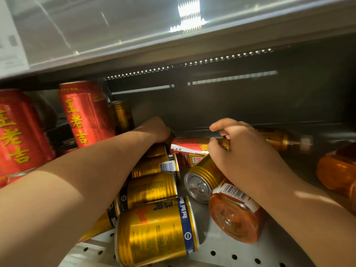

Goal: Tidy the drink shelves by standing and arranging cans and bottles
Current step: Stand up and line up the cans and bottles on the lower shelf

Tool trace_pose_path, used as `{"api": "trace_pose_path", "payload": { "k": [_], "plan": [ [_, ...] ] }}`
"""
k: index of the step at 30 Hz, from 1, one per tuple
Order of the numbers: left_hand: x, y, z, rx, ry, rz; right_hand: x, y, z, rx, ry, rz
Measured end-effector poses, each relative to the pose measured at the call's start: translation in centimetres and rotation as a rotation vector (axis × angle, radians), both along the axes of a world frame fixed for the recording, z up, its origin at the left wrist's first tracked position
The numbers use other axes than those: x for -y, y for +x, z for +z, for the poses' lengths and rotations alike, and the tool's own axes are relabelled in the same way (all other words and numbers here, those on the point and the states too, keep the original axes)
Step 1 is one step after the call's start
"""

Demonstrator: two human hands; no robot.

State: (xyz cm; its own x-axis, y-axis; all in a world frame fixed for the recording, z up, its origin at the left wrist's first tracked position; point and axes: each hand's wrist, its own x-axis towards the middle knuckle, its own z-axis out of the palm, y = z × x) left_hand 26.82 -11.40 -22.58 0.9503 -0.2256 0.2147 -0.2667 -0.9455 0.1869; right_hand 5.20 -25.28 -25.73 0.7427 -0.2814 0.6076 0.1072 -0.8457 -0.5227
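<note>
A toppled gold can [202,177] on the perforated shelf [221,249] is being clasped by the right hand [244,151], its fingers [221,126] curled over it. A can deeper in is being covered by the left hand [154,130]; its finger state cannot be told. Red cans [84,112] are standing at left.
</note>
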Motion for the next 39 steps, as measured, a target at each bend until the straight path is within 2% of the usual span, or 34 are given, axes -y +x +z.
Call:
{"api": "trace_pose_path", "payload": {
  "k": [14, 25, 39],
  "plan": [
    [-1.5, -3.5, 0.7, -0.14, -0.09, -0.052, -0.2, 0.0, -0.2, 0.012, -0.024, -0.038],
    [-2.1, -5.2, 0.4, -0.034, -0.101, -0.127, -0.2, -0.3, -0.1, -0.008, -0.001, -0.027],
    [-2.8, -7.1, 1.0, -0.037, -0.08, -0.153, 0.5, -0.8, 1.2, -0.052, 0.084, 0.034]
  ]
}}
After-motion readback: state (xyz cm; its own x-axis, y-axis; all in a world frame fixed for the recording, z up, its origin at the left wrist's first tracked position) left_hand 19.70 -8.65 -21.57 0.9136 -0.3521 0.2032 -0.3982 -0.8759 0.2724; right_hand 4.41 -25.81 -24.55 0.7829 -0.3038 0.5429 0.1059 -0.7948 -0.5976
